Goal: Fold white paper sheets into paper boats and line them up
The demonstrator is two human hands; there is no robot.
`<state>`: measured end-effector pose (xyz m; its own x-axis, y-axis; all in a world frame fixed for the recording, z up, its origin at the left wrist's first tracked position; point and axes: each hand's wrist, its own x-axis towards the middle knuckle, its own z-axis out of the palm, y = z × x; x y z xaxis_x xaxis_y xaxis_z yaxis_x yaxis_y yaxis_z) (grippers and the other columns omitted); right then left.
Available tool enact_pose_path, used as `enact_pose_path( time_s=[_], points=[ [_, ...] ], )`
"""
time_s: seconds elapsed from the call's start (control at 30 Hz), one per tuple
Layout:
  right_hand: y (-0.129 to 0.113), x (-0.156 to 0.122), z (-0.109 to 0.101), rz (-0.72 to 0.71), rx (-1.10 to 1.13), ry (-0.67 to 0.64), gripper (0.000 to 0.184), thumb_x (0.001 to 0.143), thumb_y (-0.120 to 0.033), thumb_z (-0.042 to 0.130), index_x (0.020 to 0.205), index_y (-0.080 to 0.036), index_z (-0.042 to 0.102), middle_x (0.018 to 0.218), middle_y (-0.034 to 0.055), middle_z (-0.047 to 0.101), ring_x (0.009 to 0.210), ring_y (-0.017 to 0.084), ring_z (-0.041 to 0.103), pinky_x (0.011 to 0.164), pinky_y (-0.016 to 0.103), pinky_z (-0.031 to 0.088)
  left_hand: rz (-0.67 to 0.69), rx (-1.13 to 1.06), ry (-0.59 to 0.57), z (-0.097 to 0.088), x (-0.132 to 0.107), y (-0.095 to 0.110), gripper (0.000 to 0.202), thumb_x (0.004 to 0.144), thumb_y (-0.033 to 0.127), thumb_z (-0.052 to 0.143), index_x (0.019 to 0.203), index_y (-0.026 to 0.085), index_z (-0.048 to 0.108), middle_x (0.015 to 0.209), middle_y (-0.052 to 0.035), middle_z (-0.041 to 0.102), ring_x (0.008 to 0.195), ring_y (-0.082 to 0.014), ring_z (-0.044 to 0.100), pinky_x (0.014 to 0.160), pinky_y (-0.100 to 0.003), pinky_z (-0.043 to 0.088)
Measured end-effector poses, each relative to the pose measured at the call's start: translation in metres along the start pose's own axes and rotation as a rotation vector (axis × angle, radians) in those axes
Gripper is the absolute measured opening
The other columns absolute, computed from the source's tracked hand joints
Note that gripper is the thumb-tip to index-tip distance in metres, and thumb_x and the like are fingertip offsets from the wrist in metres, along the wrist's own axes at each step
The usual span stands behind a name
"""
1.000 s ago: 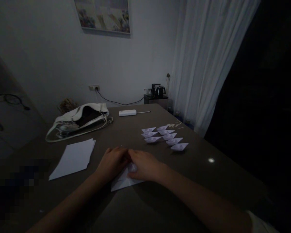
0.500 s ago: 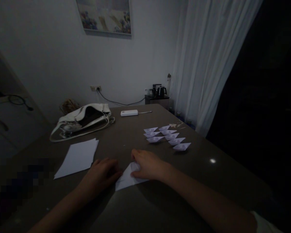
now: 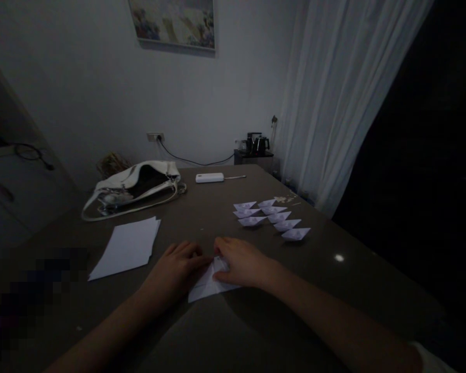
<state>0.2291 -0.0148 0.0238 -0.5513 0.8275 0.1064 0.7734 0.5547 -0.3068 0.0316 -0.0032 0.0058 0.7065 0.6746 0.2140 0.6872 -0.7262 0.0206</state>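
A partly folded sheet of white paper (image 3: 206, 290) lies on the table in front of me, its top narrowing to a point. My left hand (image 3: 177, 268) is curled at its upper left edge, thumb and fingertips pinched near the peak. On the other side, my right hand (image 3: 244, 263) grips the paper with bent fingers and thumb, covering its right part. Beyond my right hand, several folded paper boats (image 3: 252, 221) stand in two rows. A stack of white paper sheets (image 3: 129, 247) is to the left of my left hand.
A white handbag (image 3: 140, 184) sits at the far left of the dark table (image 3: 202, 331). Farther back lies a white power bank (image 3: 209, 177) with a short cable. Small paper scraps (image 3: 283, 199) are near the right edge, by the curtain (image 3: 322, 103).
My left hand has moved up and right along the paper's edge to the peak, beside my right fingers. My right hand stays on the paper. The view has shifted slightly.
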Motion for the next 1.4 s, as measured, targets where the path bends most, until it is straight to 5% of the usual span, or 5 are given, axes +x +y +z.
enact_pose_path(
  time_s=[0.33,0.6,0.77,1.1,1.4],
  points=[
    [0.000,0.001,0.000,-0.003,-0.017,0.006,0.041,0.071,-0.037,0.067,0.102,-0.014,0.053,0.100,0.0106,0.062,0.090,0.023,0.059,0.069,0.030,0.045,0.266,0.146,-0.053,-0.015,0.000,0.002,0.019,0.087,0.014,0.050,0.097,0.022,0.065,0.084,-0.0051,0.060,0.082,-0.0206,0.052,0.071,-0.033,0.032],
    [0.002,0.001,0.001,-0.022,0.002,0.013,0.040,0.069,-0.036,0.069,0.099,-0.014,0.054,0.097,0.0098,0.061,0.087,0.022,0.058,0.067,0.030,0.044,0.205,0.015,-0.133,-0.027,-0.007,0.007,0.022,0.087,0.018,0.048,0.070,0.020,0.062,0.074,-0.0016,0.059,0.073,-0.0171,0.052,0.068,-0.032,0.033],
    [0.007,0.001,0.001,-0.074,0.009,0.040,0.042,0.071,-0.041,0.069,0.102,-0.015,0.056,0.102,0.0095,0.061,0.094,0.021,0.055,0.077,0.031,0.044,0.147,-0.061,-0.063,-0.019,-0.013,0.007,0.019,0.088,0.018,0.045,0.096,0.020,0.062,0.093,-0.0050,0.063,0.085,-0.0191,0.055,0.074,-0.032,0.039],
    [0.023,0.005,-0.005,0.271,0.038,0.028,0.032,0.075,-0.049,0.061,0.074,-0.017,0.064,0.077,0.0055,0.067,0.071,0.018,0.061,0.056,0.026,0.038,0.158,-0.102,-0.052,-0.018,-0.013,0.009,0.027,0.090,0.022,0.043,0.111,0.024,0.059,0.107,-0.0050,0.064,0.093,-0.0192,0.057,0.083,-0.033,0.041],
    [0.017,0.011,0.011,0.149,0.216,0.145,0.009,0.072,-0.020,0.064,0.081,-0.016,0.061,0.078,0.0017,0.066,0.068,0.011,0.058,0.058,0.021,0.038,0.121,-0.099,-0.107,-0.019,-0.014,0.010,0.030,0.090,0.019,0.042,0.117,0.026,0.055,0.117,-0.0036,0.060,0.106,-0.0212,0.052,0.089,-0.037,0.036]
  ],
)
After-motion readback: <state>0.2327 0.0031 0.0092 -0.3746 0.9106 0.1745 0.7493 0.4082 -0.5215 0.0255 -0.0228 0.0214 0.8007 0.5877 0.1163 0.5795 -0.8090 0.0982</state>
